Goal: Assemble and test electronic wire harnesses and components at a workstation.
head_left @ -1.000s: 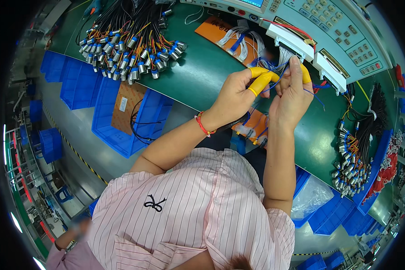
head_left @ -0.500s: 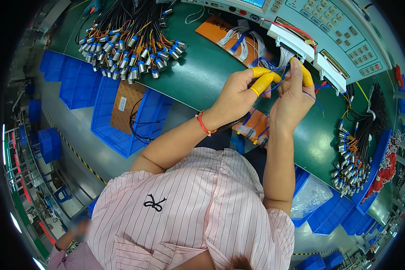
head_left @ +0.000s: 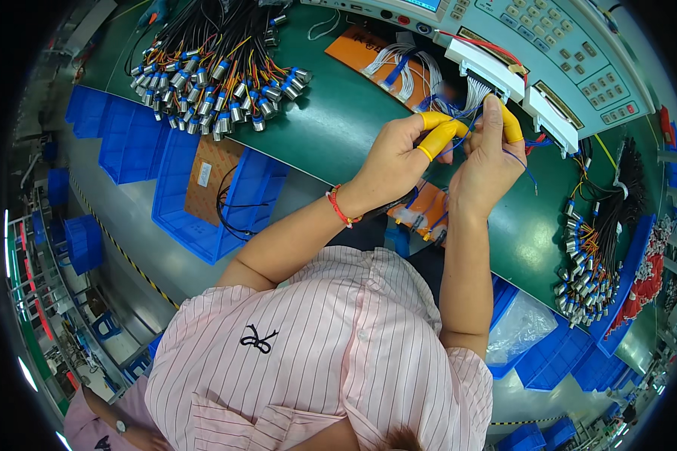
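Left hand: [head_left: 402, 154] thumb and finger pinched together on a thin blue wire [head_left: 465, 138], yellow finger covers [head_left: 435, 143] on both
Right hand: [head_left: 490, 158] thumb and covered finger close together up at the white wires [head_left: 477, 95] (honestly can't tell what's between the tips)
Where the blue wire is: between the two hands, just below the white connector block [head_left: 485, 68]
Loose end: a blue wire tail [head_left: 530, 174] pokes out beside the right hand
Machine: pale tester [head_left: 560, 49] with keypad, right behind the block
Board: orange panel [head_left: 353, 51] with more white wires, left of the block
Cable pile: metal-tipped bunch [head_left: 218, 86] on the green bench [head_left: 308, 143], far left
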Motion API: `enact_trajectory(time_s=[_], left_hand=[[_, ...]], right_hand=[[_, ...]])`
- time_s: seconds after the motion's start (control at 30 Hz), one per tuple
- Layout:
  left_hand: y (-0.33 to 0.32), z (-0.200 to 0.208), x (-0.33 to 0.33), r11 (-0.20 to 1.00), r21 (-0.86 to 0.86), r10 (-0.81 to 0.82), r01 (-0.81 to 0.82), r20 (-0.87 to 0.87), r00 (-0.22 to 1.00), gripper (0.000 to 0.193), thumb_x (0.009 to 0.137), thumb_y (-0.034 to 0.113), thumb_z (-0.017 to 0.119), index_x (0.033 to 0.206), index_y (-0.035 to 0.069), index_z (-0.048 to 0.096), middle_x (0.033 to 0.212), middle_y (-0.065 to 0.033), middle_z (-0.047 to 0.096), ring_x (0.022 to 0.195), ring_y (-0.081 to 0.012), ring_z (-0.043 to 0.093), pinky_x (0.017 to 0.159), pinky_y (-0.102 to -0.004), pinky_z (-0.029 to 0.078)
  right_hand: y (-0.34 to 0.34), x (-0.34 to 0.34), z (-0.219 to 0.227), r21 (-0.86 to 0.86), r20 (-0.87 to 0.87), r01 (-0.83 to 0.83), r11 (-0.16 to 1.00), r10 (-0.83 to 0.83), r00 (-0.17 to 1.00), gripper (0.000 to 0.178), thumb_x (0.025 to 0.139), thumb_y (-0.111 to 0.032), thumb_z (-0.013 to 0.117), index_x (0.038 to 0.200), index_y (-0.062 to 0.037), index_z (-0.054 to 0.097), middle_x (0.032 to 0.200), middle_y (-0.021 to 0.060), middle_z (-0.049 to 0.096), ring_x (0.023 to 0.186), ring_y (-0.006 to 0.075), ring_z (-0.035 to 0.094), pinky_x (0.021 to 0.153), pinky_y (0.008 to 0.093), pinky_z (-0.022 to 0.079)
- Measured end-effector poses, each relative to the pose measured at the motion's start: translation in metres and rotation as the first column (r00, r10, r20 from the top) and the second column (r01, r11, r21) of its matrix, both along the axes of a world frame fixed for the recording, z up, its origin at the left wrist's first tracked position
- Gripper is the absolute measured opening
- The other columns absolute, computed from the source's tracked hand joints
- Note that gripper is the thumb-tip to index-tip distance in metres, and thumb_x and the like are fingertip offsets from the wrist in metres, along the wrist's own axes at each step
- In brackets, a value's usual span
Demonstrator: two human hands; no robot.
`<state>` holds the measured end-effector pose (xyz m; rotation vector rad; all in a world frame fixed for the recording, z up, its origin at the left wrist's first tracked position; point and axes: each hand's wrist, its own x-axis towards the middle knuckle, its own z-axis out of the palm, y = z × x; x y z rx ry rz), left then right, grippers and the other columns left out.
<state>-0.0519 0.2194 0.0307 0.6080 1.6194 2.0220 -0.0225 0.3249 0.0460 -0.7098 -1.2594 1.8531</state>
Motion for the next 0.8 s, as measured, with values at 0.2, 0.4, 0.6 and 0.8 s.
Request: enact_trajectory(time_s=[0.2,0.4,0.6,0.8], left_hand=[[0.000,0.001,0.001,1.000,0.008,0.005,-0.005,0.013,1.000,0.021,0.094,0.004,0.050,0.108,-0.005,0.062,0.079,-0.0051,0.063,0.073,-0.0090,0.058,0.067,-0.0222,0.049],[0.000,0.002,0.002,1.000,0.011,0.009,-0.009,0.008,1.000,0.020,0.095,0.005,0.051,0.108,-0.005,0.062,0.079,-0.0050,0.063,0.073,-0.0087,0.058,0.068,-0.0220,0.049],[-0.001,0.003,0.003,1.000,0.001,0.002,-0.002,-0.006,1.000,0.021,0.097,0.010,0.051,0.109,-0.003,0.062,0.079,-0.0041,0.062,0.072,-0.0088,0.058,0.070,-0.0223,0.049],[0.001,0.004,0.002,1.000,0.014,-0.009,0.009,-0.004,1.000,0.021,0.097,0.011,0.051,0.108,-0.003,0.063,0.079,-0.0039,0.062,0.073,-0.0087,0.058,0.070,-0.0220,0.048]], right_hand=[[0.003,-0.002,-0.001,-0.053,-0.041,-0.023,0.998,0.020,0.999,0.016,0.088,-0.017,0.070,0.087,-0.0016,0.065,0.067,-0.0024,0.053,0.050,0.0013,0.036,0.045,0.0191,0.024],[0.006,-0.003,0.003,-0.172,-0.078,-0.087,0.981,0.074,0.994,0.014,0.087,-0.017,0.070,0.084,-0.0046,0.063,0.065,-0.0034,0.052,0.047,0.0005,0.032,0.044,0.0197,0.021],[0.011,0.003,0.006,-0.185,-0.069,-0.185,0.965,0.175,0.982,0.014,0.089,-0.018,0.067,0.086,-0.0045,0.062,0.063,-0.0047,0.048,0.046,0.0001,0.029,0.043,0.0201,0.019],[0.013,0.006,0.006,-0.180,-0.107,-0.243,0.953,0.226,0.968,0.013,0.092,-0.017,0.062,0.090,-0.0039,0.062,0.064,-0.0047,0.046,0.046,0.0004,0.028,0.042,0.0203,0.018]])
